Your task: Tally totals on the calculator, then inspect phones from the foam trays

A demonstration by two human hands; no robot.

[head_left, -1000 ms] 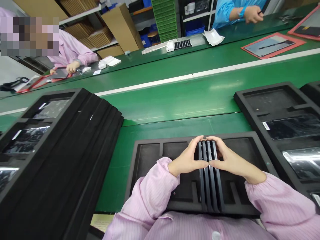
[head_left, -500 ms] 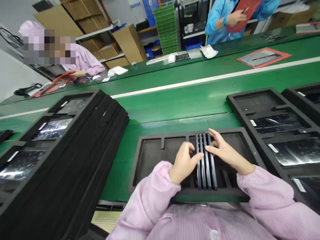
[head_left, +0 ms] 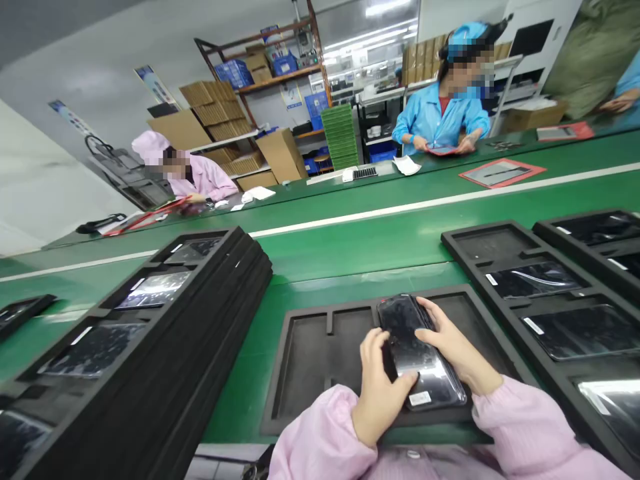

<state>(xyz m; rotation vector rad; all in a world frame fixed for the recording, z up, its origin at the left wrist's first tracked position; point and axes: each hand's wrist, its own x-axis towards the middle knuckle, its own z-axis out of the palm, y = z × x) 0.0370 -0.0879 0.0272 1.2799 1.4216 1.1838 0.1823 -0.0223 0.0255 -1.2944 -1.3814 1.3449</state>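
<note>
A small stack of glossy black phones (head_left: pixel 417 347) leans over the middle of the black foam tray (head_left: pixel 305 360), its top screen facing up. A white label shows near the bottom end of the top phone. My left hand (head_left: pixel 380 383) grips the stack's left edge, with the thumb on the lower part of the screen. Around the right edge curls my right hand (head_left: pixel 455 340), its thumb lying over the face. The underside of the stack and some fingertips are hidden.
On the left rises a tall pile of foam trays (head_left: pixel 200 347) with screens in the top one. More foam trays (head_left: pixel 510 313) with black phones lie at the right. Beyond the green conveyor belt (head_left: pixel 345 240), co-workers in pink (head_left: pixel 210 177) and blue (head_left: pixel 425 117) sit.
The phones stood on edge side by side; now they are tipped over with the top screen facing up, and both hands have closed around them. My view has tilted upward.
</note>
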